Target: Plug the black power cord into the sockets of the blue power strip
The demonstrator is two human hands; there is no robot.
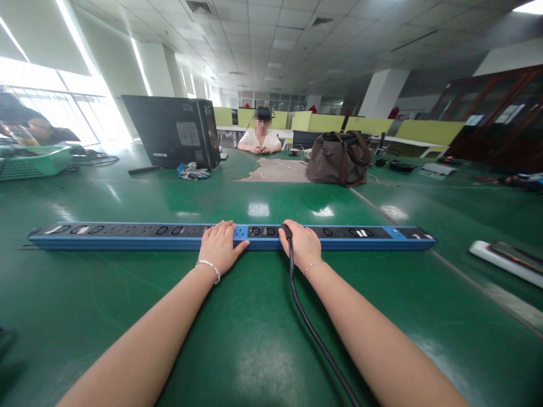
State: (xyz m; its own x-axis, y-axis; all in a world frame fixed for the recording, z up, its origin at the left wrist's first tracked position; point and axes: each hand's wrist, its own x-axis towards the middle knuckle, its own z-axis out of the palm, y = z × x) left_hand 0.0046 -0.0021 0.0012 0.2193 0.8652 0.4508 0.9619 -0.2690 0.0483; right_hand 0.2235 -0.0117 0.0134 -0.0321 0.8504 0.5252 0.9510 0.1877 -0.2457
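Note:
A long blue and black power strip (139, 243) lies crosswise on the green table, its row of sockets facing up. My left hand (219, 246) rests over the strip left of its middle, fingers on the top and thumb stretched out along the front edge. Right of the middle, my right hand (304, 244) is closed around a black power plug (287, 230) at the sockets. Whether the plug sits fully in a socket is hidden by my fingers. From the plug a thick black cable (311, 328) runs down between my forearms toward the bottom edge.
Beyond the strip stand a black computer case (169, 130), gloves (193, 171) and a brown bag (337, 158). A green basket (36, 163) is at left, a white strip-shaped item (504, 263) at right. One person (261, 138) sits opposite; another is partly visible at far left.

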